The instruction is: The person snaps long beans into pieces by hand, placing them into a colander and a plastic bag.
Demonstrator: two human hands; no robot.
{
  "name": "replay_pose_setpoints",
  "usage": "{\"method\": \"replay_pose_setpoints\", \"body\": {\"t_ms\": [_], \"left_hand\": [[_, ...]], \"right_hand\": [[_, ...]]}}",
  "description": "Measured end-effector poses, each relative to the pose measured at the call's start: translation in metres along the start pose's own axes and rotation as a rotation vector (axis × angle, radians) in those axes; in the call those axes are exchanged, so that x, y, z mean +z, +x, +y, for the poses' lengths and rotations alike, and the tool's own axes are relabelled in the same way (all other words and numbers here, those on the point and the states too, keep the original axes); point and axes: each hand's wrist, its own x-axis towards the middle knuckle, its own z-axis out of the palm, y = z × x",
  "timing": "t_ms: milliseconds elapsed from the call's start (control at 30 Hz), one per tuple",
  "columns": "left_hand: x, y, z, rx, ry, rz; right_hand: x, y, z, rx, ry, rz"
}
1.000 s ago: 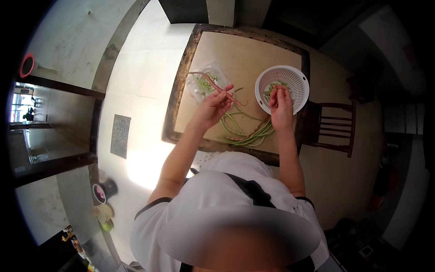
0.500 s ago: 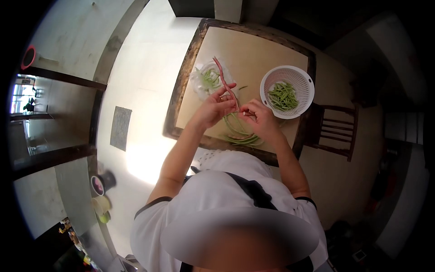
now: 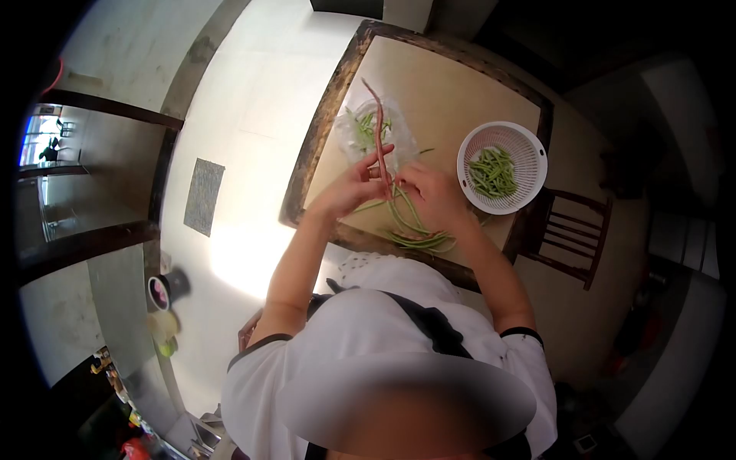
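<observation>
My left hand (image 3: 356,186) grips a long reddish bean (image 3: 379,130) that points up and away from me. Close beside it on the right, my right hand (image 3: 432,195) has its fingers pressed together near the bean's lower end; what lies between them is too small to tell. Under the hands, long green beans (image 3: 418,241) lie on the table. Short green pieces (image 3: 492,172) fill the bottom of a white basket (image 3: 465,138) at the right. Beyond my left hand sits a clear plastic bag (image 3: 349,138) with green bits in it.
The wooden table (image 3: 452,69) has a dark, worn edge. A dark wooden chair (image 3: 567,238) stands at its right side. On the floor at the left are a grey mat (image 3: 204,197) and a bucket (image 3: 159,293).
My right hand has moved from over the basket to beside my left hand. The reddish bean now points more upright. The whole view has turned slightly.
</observation>
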Motion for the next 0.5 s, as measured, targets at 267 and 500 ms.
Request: {"method": "replay_pose_setpoints", "body": {"t_ms": [267,500], "left_hand": [[-0.018,-0.001,-0.003,0.028,-0.001,-0.054],[-0.021,0.013,-0.004,0.146,0.178,0.148]], "right_hand": [[0.029,0.056,0.061,0.261,0.109,0.074],[0.038,0.067,0.086,0.382,0.224,0.154]]}}
